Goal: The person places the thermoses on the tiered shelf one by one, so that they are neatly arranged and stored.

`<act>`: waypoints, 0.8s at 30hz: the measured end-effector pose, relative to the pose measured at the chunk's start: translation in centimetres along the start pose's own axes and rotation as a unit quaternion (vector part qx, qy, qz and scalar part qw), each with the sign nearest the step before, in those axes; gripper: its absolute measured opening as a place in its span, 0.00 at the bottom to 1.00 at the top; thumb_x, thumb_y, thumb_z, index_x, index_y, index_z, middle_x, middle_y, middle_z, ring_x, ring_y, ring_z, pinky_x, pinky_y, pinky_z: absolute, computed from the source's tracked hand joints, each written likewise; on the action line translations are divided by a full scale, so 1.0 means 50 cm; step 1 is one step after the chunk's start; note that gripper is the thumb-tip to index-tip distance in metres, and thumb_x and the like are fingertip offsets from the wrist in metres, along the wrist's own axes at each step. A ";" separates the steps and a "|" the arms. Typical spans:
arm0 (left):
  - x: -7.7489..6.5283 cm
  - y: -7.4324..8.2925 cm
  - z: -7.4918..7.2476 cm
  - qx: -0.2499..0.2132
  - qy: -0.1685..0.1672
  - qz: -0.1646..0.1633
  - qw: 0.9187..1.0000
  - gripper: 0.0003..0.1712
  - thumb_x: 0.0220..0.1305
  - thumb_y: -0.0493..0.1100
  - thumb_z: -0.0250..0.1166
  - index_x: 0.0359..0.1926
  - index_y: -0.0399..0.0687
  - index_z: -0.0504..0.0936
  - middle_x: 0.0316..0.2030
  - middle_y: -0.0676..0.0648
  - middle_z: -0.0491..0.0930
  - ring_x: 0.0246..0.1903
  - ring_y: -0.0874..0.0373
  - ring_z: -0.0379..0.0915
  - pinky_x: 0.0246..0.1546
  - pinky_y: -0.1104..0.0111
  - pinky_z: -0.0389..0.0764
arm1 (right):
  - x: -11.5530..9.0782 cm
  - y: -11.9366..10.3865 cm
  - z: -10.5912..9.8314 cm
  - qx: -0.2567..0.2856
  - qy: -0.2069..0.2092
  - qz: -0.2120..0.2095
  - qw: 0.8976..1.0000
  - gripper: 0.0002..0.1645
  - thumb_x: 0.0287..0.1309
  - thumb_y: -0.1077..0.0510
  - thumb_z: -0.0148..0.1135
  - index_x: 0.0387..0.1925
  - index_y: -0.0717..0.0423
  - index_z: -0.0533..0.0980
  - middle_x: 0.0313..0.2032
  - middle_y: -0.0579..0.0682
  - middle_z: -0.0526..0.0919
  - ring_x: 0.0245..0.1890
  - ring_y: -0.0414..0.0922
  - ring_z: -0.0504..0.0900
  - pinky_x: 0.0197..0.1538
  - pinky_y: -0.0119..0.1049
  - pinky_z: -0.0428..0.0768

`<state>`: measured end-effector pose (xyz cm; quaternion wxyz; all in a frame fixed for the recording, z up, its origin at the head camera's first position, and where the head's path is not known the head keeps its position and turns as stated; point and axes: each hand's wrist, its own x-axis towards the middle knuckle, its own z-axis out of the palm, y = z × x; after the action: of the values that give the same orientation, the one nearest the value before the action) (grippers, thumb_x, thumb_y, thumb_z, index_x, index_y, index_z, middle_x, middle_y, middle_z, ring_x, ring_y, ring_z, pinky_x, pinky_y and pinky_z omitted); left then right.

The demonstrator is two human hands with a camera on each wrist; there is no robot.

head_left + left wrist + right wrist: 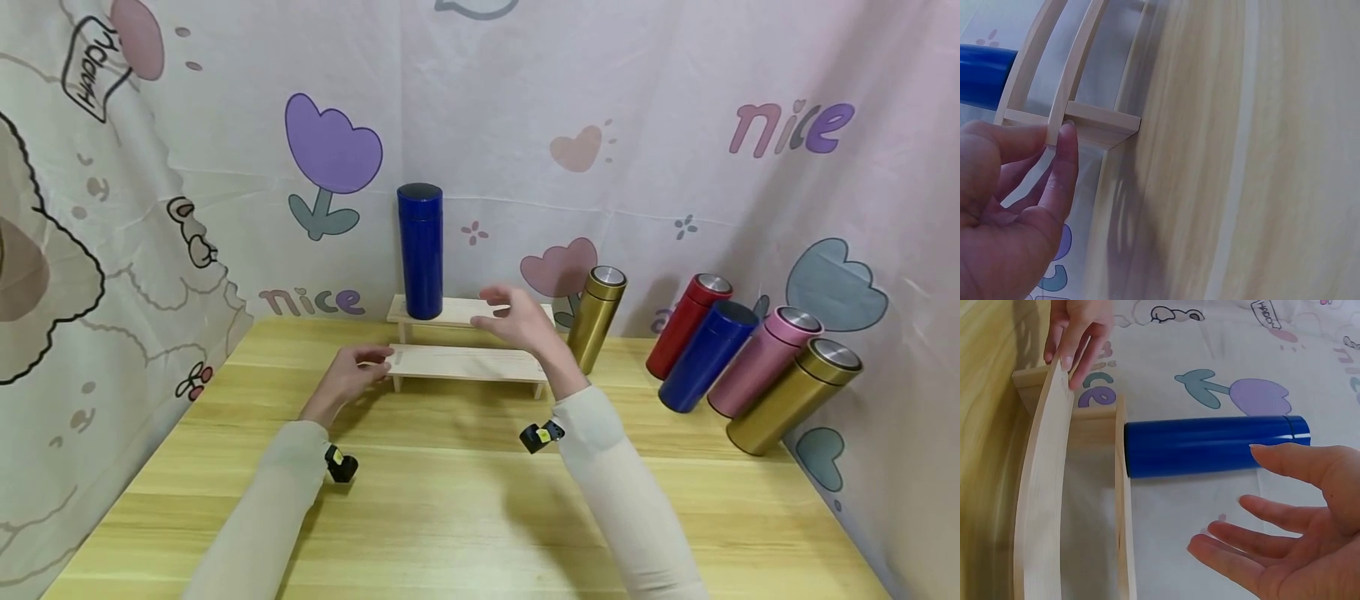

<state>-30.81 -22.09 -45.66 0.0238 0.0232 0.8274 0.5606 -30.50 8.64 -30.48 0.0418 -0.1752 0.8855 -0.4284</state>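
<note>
A small two-tier wooden rack [465, 363] with pale boards stands near the back of the table. My left hand [349, 380] pinches the left end of its lower board [1079, 69] between thumb and fingers. A tall blue thermos [422, 250] stands upright on the left part of the upper board [468, 312]. My right hand [517, 321] hovers over the rack's right half, to the right of that thermos. In the right wrist view, the right hand's fingers [1235, 540] are spread and bent slightly, holding nothing, apart from the blue thermos.
A gold thermos [598, 317] stands just right of the rack. Farther right, red [686, 329], blue [707, 358], pink [761, 367] and gold [791, 400] thermoses stand in a row. A patterned curtain [480, 100] hangs behind the wooden table [450, 517].
</note>
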 end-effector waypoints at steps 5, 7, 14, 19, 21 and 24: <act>0.003 0.003 0.002 -0.008 0.000 -0.001 1.000 0.22 0.73 0.35 0.62 0.65 0.33 0.77 0.58 0.29 0.78 0.37 0.65 0.83 0.46 0.67 0.89 | -0.018 0.020 -0.015 0.007 0.006 -0.005 1.000 0.33 0.66 0.52 0.68 0.68 0.58 0.73 0.69 0.59 0.76 0.67 0.60 0.78 0.68 0.51 0.80; 0.003 0.006 0.003 -0.010 0.002 -0.001 1.000 0.22 0.73 0.34 0.62 0.65 0.33 0.78 0.58 0.29 0.78 0.36 0.65 0.82 0.45 0.68 0.88 | -0.025 0.029 -0.021 0.011 0.008 -0.002 1.000 0.33 0.66 0.51 0.68 0.68 0.57 0.73 0.69 0.59 0.76 0.67 0.61 0.77 0.67 0.52 0.81; 0.002 0.013 -0.001 -0.007 -0.001 0.004 1.000 0.22 0.73 0.35 0.63 0.65 0.32 0.77 0.59 0.28 0.78 0.37 0.62 0.83 0.44 0.67 0.88 | -0.043 0.058 -0.041 0.034 0.016 0.004 0.999 0.34 0.67 0.52 0.68 0.70 0.58 0.71 0.69 0.62 0.74 0.67 0.61 0.76 0.67 0.54 0.80; 0.001 0.008 -0.002 -0.006 0.002 0.003 1.000 0.22 0.73 0.35 0.63 0.65 0.33 0.78 0.58 0.29 0.78 0.40 0.56 0.85 0.46 0.65 0.89 | -0.058 0.072 -0.050 0.033 0.026 0.005 0.999 0.35 0.66 0.52 0.68 0.70 0.58 0.71 0.69 0.62 0.75 0.67 0.62 0.77 0.67 0.54 0.79; -0.001 0.005 -0.002 -0.002 0.000 0.000 1.000 0.22 0.73 0.35 0.63 0.65 0.33 0.78 0.58 0.30 0.79 0.41 0.55 0.85 0.46 0.66 0.89 | -0.065 0.078 -0.053 0.032 0.031 0.010 0.999 0.34 0.66 0.52 0.68 0.70 0.58 0.72 0.69 0.61 0.75 0.67 0.61 0.77 0.66 0.54 0.81; -0.002 0.002 -0.002 0.000 -0.001 -0.006 1.000 0.22 0.73 0.35 0.63 0.65 0.33 0.78 0.58 0.30 0.79 0.40 0.57 0.85 0.44 0.67 0.88 | -0.074 0.092 -0.058 0.034 0.035 0.017 0.999 0.34 0.67 0.52 0.68 0.69 0.59 0.72 0.69 0.61 0.76 0.67 0.60 0.78 0.65 0.54 0.81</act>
<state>-30.72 -22.17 -45.52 0.0280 0.0190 0.8275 0.5604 -28.95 14.69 -32.51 0.0243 -0.1436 0.8741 -0.4633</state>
